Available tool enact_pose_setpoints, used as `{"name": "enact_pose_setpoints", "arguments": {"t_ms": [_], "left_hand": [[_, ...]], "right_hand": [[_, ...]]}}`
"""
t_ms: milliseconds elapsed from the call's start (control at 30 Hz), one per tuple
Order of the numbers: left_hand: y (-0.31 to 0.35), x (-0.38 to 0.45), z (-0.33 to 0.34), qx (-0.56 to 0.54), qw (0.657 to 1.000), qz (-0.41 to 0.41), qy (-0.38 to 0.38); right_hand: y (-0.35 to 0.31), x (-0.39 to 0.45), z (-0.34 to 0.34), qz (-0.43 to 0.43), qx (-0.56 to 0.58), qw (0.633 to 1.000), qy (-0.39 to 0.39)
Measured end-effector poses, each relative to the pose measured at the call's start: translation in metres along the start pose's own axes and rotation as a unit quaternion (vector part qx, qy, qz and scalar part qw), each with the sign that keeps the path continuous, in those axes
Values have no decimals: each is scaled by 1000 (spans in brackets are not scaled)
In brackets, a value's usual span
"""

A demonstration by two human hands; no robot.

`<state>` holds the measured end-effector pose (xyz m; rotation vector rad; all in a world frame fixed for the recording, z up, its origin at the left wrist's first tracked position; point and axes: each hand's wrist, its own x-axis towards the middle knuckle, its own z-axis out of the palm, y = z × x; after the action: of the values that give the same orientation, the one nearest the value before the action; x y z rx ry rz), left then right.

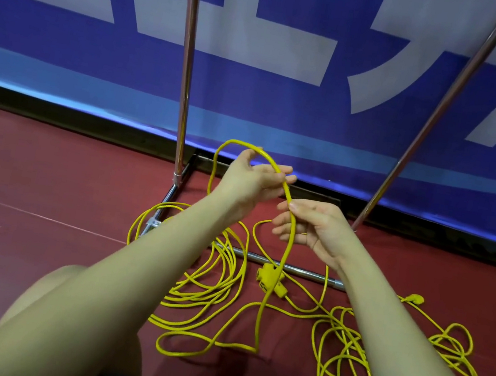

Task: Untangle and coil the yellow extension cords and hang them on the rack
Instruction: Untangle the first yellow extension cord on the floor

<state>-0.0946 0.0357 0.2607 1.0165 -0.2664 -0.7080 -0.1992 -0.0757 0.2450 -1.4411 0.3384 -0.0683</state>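
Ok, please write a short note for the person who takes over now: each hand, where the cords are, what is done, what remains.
Left hand: raised, holds a loop of yellow cord.
Right hand: pinches the same cord just below, where it drops to the floor.
Cords: one loose pile by the rack's base bar, a second tangle to the right; socket block and plug lie on the floor.
Done: only the first loop is started.
Left: untangle, coil both cords, hang them. No cord hangs on the two rack poles in view; the top is out of frame.
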Motion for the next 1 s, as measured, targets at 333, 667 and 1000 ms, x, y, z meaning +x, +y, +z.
{"name": "enact_pose_setpoints", "arguments": {"t_ms": [333,667,1000], "left_hand": [[19,25,-21,-144,980,79,112],[17,14,-15,-96,993,-14,62],[1,4,-3,37,997,37,53]], "right_hand": [[-7,-13,5,12,-12,996,-82],[-2,-5,-1,-26,-13,1000,-10],[0,1,6,-37,-7,999,4]]}}
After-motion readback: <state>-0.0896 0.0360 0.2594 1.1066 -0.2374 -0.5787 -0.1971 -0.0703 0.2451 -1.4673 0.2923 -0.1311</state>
